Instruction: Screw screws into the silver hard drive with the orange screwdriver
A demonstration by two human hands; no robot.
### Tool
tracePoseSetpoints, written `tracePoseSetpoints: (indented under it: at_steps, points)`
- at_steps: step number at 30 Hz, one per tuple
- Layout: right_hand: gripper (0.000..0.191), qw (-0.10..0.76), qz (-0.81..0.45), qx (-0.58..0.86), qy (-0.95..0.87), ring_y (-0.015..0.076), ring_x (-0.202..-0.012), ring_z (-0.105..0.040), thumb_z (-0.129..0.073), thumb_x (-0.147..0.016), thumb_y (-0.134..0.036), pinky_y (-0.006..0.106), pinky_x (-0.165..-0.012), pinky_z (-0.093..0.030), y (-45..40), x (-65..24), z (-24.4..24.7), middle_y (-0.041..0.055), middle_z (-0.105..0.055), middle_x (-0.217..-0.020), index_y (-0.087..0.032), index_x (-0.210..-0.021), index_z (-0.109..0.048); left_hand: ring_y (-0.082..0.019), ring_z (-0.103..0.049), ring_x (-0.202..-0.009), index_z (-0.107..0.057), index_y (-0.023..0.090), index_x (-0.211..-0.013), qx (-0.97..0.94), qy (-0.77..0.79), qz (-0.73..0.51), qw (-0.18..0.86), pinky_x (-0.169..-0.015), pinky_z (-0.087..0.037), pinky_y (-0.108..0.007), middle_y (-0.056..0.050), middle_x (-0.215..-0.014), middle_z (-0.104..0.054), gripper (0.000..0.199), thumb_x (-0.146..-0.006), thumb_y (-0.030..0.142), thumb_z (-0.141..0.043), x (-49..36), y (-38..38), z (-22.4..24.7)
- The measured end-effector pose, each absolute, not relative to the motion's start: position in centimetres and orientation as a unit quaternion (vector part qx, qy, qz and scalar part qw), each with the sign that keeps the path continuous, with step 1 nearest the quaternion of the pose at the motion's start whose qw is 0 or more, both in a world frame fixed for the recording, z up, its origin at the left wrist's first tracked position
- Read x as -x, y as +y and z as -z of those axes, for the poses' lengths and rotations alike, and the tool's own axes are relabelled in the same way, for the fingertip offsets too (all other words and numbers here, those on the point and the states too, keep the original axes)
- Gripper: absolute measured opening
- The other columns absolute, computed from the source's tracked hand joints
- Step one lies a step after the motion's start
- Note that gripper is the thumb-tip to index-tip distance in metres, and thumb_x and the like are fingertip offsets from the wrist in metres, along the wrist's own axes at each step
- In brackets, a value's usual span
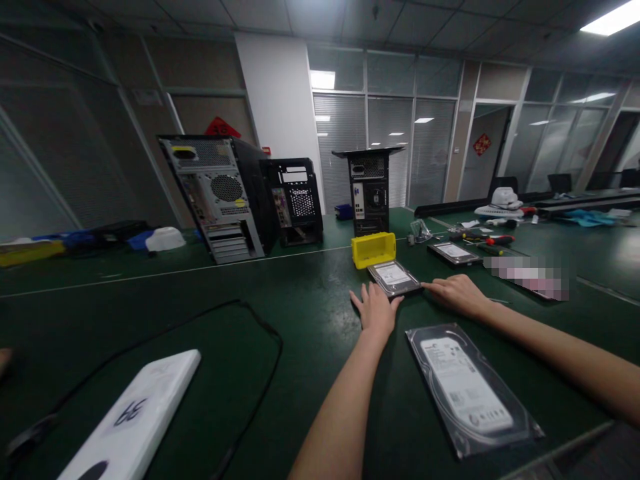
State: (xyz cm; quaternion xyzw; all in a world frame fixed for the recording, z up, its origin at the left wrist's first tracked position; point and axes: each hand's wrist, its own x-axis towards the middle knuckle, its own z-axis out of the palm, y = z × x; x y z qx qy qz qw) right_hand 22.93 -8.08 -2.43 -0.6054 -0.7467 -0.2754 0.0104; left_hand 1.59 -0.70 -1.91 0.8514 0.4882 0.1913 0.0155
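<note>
A hard drive with a white label lies flat on the green tabletop, its far edge close to a yellow open-fronted box. At its near left edge is my left hand, palm down with the fingers spread; the fingertips reach the drive's side. From the right, my right hand points its index finger at the drive's right corner and seems to touch it. The other right fingers are bent and partly hidden. Nearer to me, between my forearms, lies another hard drive in a clear bag.
Computer cases stand at the back left, and a smaller case behind the yellow box. A third hard drive and screwdrivers lie to the right. A white power bank and black cable are at the left.
</note>
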Motion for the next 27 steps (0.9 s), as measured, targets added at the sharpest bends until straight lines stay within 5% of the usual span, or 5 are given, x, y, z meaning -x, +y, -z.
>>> tracePoseSetpoints:
  at_steps: [14, 27]
  points:
    - [0.036, 0.107, 0.143, 0.659, -0.731, 0.0209, -0.1, -0.068, -0.04, -0.095, -0.029, 0.027, -0.074, -0.048, -8.1, -22.8, 1.7, 0.0037, -0.071, -0.115, -0.025, -0.122, -0.064, -0.034, -0.037, -0.137, -0.05, 0.01, -0.136, -0.85, 0.49, -0.191, 0.008, -0.114, -0.019, -0.059, -0.018, -0.143, -0.049, 0.063, -0.092, 0.055, -0.043, -1.7, -0.7, 2.0]
    - [0.034, 0.112, 0.122, 0.68, -0.714, 0.0224, -0.094, -0.069, -0.044, -0.092, -0.028, 0.028, -0.071, -0.047, -8.1, -22.7, 1.0, 0.0028, -0.072, -0.111, -0.027, -0.118, -0.066, -0.034, -0.037, -0.137, -0.051, 0.011, -0.135, -0.852, 0.488, -0.188, 0.007, -0.114, -0.018, -0.06, -0.018, -0.142, -0.049, 0.062, -0.091, 0.055, -0.044, -1.7, -0.7, 2.0]
